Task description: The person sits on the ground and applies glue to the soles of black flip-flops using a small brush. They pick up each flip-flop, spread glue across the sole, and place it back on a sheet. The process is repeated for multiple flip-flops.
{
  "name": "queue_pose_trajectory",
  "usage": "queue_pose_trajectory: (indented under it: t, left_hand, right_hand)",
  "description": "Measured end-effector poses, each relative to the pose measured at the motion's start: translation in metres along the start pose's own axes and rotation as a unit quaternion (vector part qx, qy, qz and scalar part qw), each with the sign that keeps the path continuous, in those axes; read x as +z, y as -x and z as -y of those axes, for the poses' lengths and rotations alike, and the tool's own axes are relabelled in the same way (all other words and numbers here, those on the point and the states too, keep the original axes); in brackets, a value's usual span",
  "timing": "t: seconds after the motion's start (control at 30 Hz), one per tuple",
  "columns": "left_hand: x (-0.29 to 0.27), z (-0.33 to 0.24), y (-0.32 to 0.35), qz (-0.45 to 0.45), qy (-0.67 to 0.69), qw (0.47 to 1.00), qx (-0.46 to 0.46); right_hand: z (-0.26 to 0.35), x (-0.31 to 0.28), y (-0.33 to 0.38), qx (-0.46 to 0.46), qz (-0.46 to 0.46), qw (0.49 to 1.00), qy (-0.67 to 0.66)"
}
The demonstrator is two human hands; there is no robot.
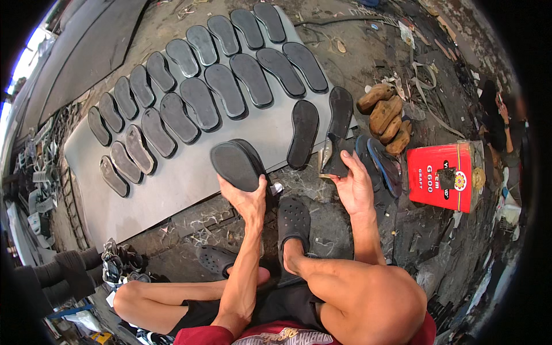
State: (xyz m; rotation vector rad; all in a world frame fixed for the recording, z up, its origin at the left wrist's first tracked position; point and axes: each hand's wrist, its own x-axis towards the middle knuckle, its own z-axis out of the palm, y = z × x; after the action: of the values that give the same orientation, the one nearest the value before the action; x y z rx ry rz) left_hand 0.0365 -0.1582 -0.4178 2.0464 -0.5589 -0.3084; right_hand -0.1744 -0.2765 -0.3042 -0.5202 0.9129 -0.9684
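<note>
My left hand point(247, 201) is closed round the heel end of a short stack of black shoe soles point(233, 165), held over the near edge of a grey sheet point(123, 215). Between the thumb and fingers of my right hand point(357, 187) is a small dark wedge-shaped piece point(336, 158) with a shiny pale edge; I cannot make out its kind. Just beyond it lie two single black soles, one upright in view point(303, 133) and another point(340, 109) to its right. Several more dark soles point(208, 103) lie in two rows across the sheet.
Right of my right hand lie dark blue-edged sandals point(384, 167). Brown wooden shoe lasts point(386, 115) are heaped beyond them, and a red square tin point(440, 177) stands at the right. My feet in black clogs point(294, 221) are close below. Scraps litter the ground.
</note>
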Motion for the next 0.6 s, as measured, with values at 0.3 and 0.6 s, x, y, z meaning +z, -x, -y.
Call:
queue_pose_trajectory:
  t: [0.3,0.6]
  left_hand:
    - [-0.064,-0.027,-0.018,0.223,0.339,0.886,-0.223]
    - [-0.052,-0.064,0.011,0.343,0.495,0.769,-0.216]
  right_hand:
    - [-0.023,0.04,0.001,0.046,0.056,0.997,0.035]
    - [-0.042,0.078,0.004,-0.152,0.063,0.897,0.41]
